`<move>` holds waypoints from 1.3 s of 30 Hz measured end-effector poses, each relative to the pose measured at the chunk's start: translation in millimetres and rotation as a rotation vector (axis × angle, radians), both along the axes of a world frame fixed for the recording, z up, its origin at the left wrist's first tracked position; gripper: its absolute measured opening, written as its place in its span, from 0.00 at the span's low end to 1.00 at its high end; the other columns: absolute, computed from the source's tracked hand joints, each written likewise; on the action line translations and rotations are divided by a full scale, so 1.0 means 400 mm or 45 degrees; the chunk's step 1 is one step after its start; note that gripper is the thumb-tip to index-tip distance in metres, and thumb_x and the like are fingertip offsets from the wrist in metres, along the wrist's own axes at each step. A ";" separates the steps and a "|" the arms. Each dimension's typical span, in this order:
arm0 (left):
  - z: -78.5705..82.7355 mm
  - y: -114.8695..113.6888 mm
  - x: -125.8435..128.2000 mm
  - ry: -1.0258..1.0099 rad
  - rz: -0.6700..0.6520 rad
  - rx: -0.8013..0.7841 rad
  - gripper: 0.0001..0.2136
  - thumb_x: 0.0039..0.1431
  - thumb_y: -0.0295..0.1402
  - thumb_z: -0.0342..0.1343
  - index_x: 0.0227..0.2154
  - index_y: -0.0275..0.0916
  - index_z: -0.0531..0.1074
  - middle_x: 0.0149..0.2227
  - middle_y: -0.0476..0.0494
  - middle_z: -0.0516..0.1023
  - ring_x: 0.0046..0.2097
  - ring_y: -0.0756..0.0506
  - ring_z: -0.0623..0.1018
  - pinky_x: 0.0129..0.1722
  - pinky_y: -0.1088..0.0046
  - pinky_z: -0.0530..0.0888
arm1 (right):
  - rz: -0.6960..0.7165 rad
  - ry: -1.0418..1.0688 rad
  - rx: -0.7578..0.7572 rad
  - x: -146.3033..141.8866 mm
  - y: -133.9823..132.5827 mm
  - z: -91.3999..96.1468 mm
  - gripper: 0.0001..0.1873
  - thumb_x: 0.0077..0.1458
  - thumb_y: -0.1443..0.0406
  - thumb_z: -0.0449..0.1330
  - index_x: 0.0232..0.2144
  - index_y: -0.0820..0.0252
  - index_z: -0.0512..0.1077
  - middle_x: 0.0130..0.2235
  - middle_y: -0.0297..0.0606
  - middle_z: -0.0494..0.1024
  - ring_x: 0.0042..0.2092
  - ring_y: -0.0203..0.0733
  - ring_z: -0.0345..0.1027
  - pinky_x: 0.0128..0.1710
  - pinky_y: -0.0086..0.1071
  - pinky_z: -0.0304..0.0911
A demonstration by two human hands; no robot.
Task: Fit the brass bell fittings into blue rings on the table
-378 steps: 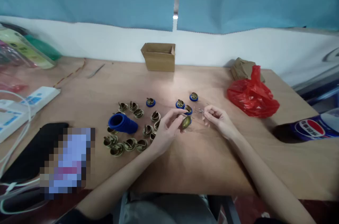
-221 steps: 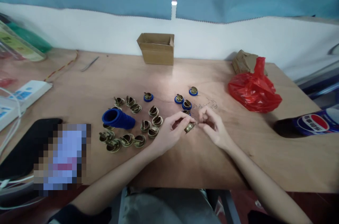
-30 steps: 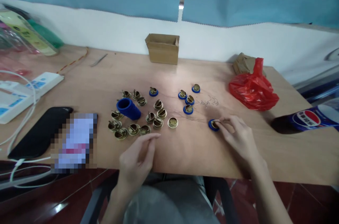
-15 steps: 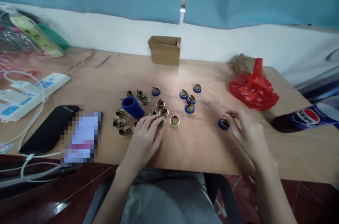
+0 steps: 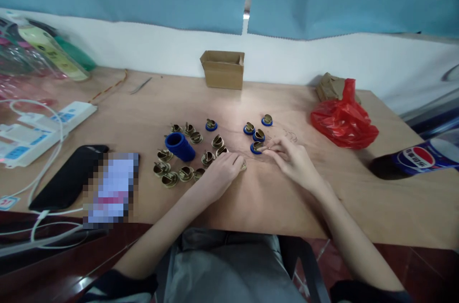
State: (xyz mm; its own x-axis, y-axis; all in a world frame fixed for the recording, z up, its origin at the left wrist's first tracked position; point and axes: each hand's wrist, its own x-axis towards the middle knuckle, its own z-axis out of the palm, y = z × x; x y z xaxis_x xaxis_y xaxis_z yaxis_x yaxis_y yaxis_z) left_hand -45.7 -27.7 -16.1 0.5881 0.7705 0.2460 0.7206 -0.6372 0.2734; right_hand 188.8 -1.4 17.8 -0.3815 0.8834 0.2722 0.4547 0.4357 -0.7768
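Legible markings, one item: a dark plastic drinks bottle with a blue label (image 5: 418, 157), which lay on its side at the right edge of the wooden surface (image 5: 251, 198), bore the "PEPSI" wordmark in white letters beside the red, white and blue globe logo. Print on the white power strip (image 5: 53, 121) and the yellow-green packet (image 5: 53, 52) was too small to read.

The tabletop (image 5: 322, 207) is pale wood with a smooth, slightly shiny face. At the centre of the frame lie small brass-coloured metal caps (image 5: 168, 178), dull-gleaming, some seated in blue rings (image 5: 256, 149) (rubber or plastic, hard to tell). The box (image 5: 223, 70) at top centre is matt brown cardboard; the red bag (image 5: 342, 124) at right is thin, glossy, crinkled plastic.
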 end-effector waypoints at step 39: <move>0.019 0.005 0.042 -1.625 -0.116 -1.071 0.15 0.55 0.27 0.66 0.45 0.42 0.75 0.46 0.44 0.79 0.46 0.46 0.81 0.46 0.71 0.78 | 0.326 0.834 -0.907 -0.048 -0.032 -0.062 0.14 0.62 0.55 0.63 0.33 0.56 0.66 0.21 0.25 0.67 0.22 0.31 0.54 0.24 0.30 0.45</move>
State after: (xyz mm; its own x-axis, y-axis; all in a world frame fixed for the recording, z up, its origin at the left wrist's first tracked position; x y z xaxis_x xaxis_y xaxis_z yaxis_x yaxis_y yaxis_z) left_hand -29.0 -25.5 -8.4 0.3811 0.9150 0.1323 -0.2995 -0.0132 0.9540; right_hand 169.8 -14.1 -6.9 -0.5472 0.8345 -0.0637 -0.1992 -0.2038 -0.9585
